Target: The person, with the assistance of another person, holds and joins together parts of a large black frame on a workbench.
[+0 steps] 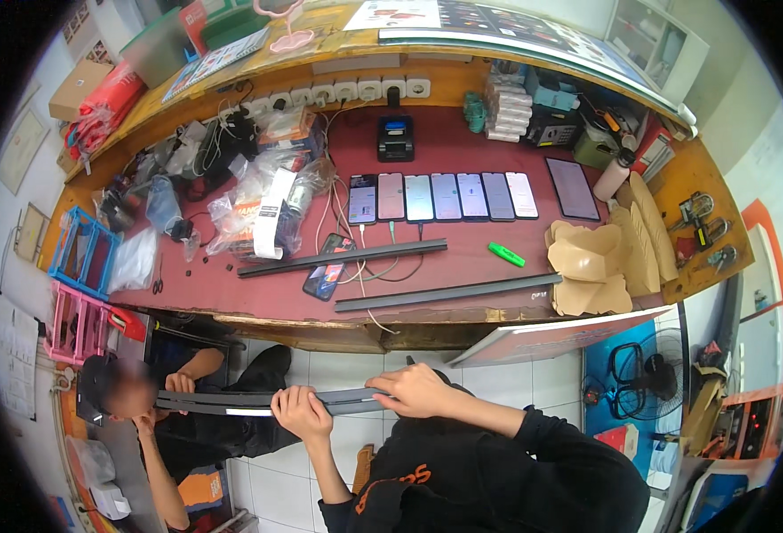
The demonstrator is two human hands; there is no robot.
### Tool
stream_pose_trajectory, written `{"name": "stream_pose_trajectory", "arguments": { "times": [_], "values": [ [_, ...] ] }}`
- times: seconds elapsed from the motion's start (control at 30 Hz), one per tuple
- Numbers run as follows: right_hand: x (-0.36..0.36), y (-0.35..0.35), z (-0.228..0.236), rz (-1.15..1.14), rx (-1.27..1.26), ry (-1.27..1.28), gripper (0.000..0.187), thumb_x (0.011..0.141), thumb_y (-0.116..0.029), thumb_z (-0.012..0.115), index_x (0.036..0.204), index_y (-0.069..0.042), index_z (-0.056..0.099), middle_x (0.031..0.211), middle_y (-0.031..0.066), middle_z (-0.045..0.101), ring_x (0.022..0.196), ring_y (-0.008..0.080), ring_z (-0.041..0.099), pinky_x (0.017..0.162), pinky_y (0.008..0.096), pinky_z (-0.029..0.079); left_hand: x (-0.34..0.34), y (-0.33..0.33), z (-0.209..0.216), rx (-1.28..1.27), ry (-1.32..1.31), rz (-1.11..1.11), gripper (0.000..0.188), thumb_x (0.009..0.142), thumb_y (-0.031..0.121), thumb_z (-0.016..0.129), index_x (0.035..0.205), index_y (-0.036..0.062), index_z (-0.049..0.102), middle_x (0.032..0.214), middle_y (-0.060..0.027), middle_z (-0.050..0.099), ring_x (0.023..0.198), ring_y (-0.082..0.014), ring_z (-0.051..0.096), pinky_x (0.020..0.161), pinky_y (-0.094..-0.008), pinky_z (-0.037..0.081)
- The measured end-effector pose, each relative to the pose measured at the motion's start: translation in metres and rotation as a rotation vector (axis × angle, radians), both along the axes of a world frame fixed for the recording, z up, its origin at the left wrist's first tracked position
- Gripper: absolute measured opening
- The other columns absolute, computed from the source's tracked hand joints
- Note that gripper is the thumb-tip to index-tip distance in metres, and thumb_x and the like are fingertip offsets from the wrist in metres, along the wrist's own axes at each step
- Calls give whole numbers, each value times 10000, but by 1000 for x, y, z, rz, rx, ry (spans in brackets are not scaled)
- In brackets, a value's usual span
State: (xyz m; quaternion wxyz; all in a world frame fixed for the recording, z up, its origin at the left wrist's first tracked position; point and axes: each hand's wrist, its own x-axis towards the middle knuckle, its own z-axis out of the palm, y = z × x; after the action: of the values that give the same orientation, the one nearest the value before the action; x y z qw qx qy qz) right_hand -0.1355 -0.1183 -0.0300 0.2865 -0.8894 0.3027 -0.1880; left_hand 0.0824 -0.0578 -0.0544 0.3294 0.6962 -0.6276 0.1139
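Note:
In front of my body, below the desk edge, I hold a pair of long dark-grey bars [231, 404] level. My left hand [303, 415] is wrapped round them near the middle. My right hand [414, 391] grips their right end, with the fingers bent over it. The left end reaches close to a seated co-worker's hand [178, 384]; whether that hand touches it, I cannot tell. Two similar dark bars lie on the desk, one bar [343, 258] across a phone [327, 266] and cables, the other bar [449, 293] along the front edge.
On the dark-red desk [463, 258] stands a row of several phones [445, 197], with a tablet [573, 189] to their right. A green marker [506, 255], brown cardboard trays [591, 266], a small black printer [396, 139] and plastic-wrapped packages [263, 213] lie around. A fan [649, 373] stands at right.

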Motion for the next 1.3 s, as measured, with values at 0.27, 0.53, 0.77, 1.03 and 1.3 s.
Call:
{"name": "stream_pose_trajectory", "arguments": {
  "times": [0.27, 0.53, 0.77, 1.03, 1.3],
  "values": [
    [2, 1, 1, 8, 10, 15, 241, 887, -290, 514, 1013, -96, 585, 798, 82, 639, 657, 303, 632, 518, 425, 485, 2, 2, -1, 16, -1, 3, 178, 750, 170, 464, 659, 49, 557, 699, -90, 535, 755, -295, 503, 854, -427, 360],
    [-1, 3, 2, 35, 27, 56, 260, 895, -295, 502, 1039, -96, 587, 857, 88, 656, 680, 308, 639, 548, 421, 500, -1, 5, 0, 14, 4, 5, 162, 742, 166, 470, 664, 55, 557, 700, -86, 535, 748, -286, 503, 864, -427, 367],
    [-1, -4, 5, 44, 44, 95, 297, 894, -299, 505, 1093, -96, 590, 933, 101, 673, 701, 311, 650, 573, 416, 516, -1, 1, 1, 25, -4, 21, 143, 728, 170, 483, 681, 67, 571, 705, -78, 542, 749, -278, 509, 865, -426, 374],
    [2, 0, 5, 8, -21, 18, 262, 871, -286, 558, 1063, -118, 618, 903, 99, 680, 718, 301, 656, 597, 403, 517, 6, 9, -4, 40, -16, 43, 168, 692, 199, 560, 781, 79, 636, 833, -68, 604, 859, -251, 564, 885, -441, 387],
    [7, 0, 23, 27, 20, 64, 231, 848, -191, 564, 1031, -61, 621, 881, 173, 659, 750, 339, 641, 639, 402, 483, -3, 8, -1, -37, 94, 54, 96, 704, 146, 577, 758, 73, 608, 774, -58, 571, 810, -240, 557, 884, -396, 404]
  ]
}}
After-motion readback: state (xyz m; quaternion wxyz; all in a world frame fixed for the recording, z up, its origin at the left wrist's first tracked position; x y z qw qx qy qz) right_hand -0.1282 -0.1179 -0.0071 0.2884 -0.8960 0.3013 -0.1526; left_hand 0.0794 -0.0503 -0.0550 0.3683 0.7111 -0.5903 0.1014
